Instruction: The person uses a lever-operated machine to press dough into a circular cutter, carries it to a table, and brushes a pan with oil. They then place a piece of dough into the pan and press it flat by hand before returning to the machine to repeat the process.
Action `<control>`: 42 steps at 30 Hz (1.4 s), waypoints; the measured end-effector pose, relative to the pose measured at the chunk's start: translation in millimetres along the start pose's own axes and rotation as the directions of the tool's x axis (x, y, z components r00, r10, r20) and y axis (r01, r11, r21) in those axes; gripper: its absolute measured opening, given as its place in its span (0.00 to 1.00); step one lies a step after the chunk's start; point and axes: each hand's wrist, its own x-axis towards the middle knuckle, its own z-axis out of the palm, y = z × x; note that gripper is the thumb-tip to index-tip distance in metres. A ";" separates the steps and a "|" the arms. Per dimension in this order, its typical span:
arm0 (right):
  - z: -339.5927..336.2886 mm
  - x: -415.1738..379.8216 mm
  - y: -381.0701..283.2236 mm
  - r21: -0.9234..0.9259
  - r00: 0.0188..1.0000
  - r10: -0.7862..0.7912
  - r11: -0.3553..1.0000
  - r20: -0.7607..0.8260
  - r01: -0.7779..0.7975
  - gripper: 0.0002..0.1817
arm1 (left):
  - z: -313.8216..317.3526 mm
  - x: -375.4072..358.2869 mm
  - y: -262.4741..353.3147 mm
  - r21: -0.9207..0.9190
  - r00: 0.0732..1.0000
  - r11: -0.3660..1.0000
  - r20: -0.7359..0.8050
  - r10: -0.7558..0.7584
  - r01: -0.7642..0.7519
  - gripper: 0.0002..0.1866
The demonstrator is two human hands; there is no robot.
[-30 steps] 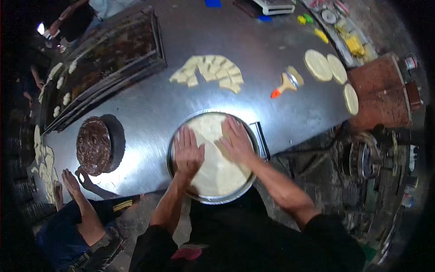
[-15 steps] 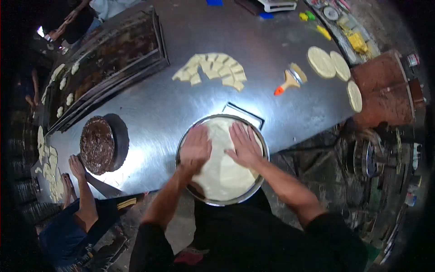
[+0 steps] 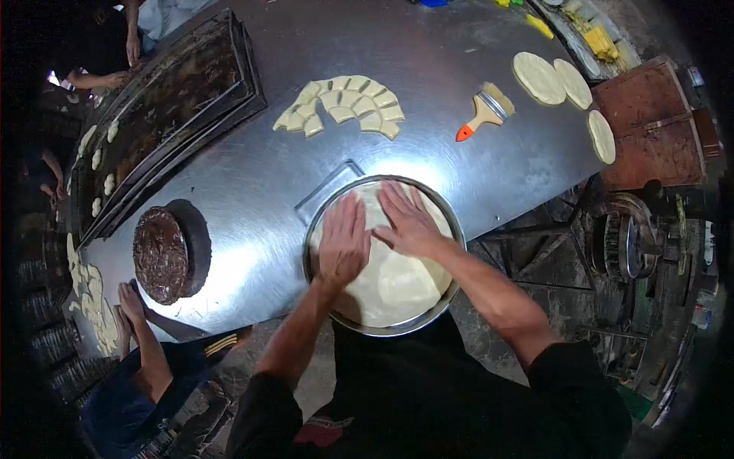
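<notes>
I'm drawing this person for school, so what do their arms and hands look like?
The left hand and right hand are bare, with no gloves or watch to be seen. The left sleeve and right sleeve are black and short, leaving the forearms uncovered. The black shirt has a reddish print low on its front; its lettering is too small to read.

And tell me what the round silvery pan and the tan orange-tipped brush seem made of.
Round silvery pan: likely smooth metal, from its shiny rim. Tan orange-tipped brush: handle perhaps smooth wood, by colour; band probably metal, gleaming; bristles unclear.
</notes>
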 end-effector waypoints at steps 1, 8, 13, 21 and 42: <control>-5.4 10.5 5.2 0.038 0.996 -0.062 0.997 0.063 0.060 0.42 | 6.7 14.2 -5.2 0.033 0.992 0.991 0.000 0.126 -0.126 0.34; -20.8 -12.6 6.8 0.057 0.998 0.049 0.997 0.027 -0.050 0.42 | 27.1 -5.3 2.1 -0.043 0.978 0.979 0.070 -0.196 0.199 0.36; -18.7 3.2 19.0 0.062 0.997 -0.016 0.998 0.076 0.011 0.39 | 22.8 20.2 10.5 0.008 0.990 0.993 0.074 -0.119 0.119 0.37; -55.2 3.3 17.4 0.316 0.980 0.169 0.929 0.101 -0.193 0.43 | -17.9 3.8 -35.0 -0.487 0.871 0.761 -0.001 -0.491 0.429 0.28; 54.3 -237.6 60.5 0.973 0.384 0.907 -0.220 0.175 0.074 0.23 | 21.9 -151.2 130.7 -0.815 0.773 0.044 0.528 -0.352 0.577 0.19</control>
